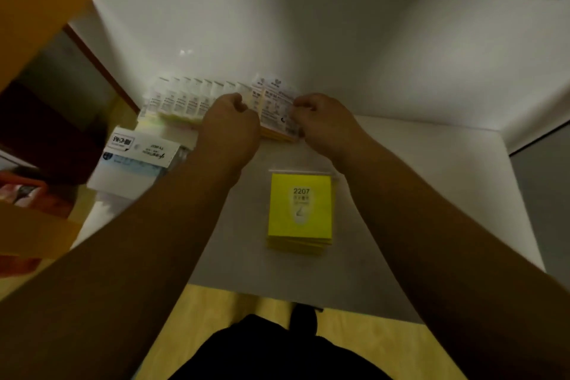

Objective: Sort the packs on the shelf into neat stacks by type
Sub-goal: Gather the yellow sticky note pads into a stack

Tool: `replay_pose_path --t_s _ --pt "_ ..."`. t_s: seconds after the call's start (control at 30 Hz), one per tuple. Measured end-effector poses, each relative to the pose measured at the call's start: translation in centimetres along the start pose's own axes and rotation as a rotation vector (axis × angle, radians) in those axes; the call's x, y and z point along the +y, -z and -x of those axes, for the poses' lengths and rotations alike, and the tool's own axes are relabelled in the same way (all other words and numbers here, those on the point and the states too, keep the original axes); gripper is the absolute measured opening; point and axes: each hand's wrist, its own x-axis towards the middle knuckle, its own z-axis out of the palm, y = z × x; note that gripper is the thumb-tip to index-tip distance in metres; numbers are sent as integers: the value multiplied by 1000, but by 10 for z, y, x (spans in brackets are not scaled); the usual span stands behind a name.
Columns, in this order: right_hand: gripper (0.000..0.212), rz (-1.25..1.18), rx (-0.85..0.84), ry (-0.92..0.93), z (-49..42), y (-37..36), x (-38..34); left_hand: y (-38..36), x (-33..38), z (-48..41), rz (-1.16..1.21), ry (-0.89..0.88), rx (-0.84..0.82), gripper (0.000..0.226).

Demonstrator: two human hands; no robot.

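We hold a bundle of packs (277,111) near the back of the shelf (431,179), and its lower edge seems to rest on the surface. Our left hand (229,126) curls round its left side and our right hand (322,120) pinches its right edge, so both are clamped on it. The view is blurred there, and we cannot tell how many packs it holds or whether they are all one type.

Just to its left, a row of white packs (185,99) leans fanned out like dominoes. Our left knuckles sit right against it, so we judge a nudge while lifting could topple the row. The bundle looks loose, and if either hand eases, the inner packs may slide out and scatter.

Nearer to us, between our forearms, lies a yellow stack (300,210) with its lower layers slightly askew. A low sweep of an arm could shove it further out of line. Boxes (138,148) crowd the left corner, leaving little room there.
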Motion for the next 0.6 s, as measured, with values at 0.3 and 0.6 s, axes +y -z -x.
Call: replay_pose_path --t_s 0.3,0.6 --pt "41 -14 82 -47 -5 -7 -1 -6 12 -11 131 21 -192 41" --pt "38 19 181 -98 -3 -5 1 -17 10 -7 62 -103 -506 36"
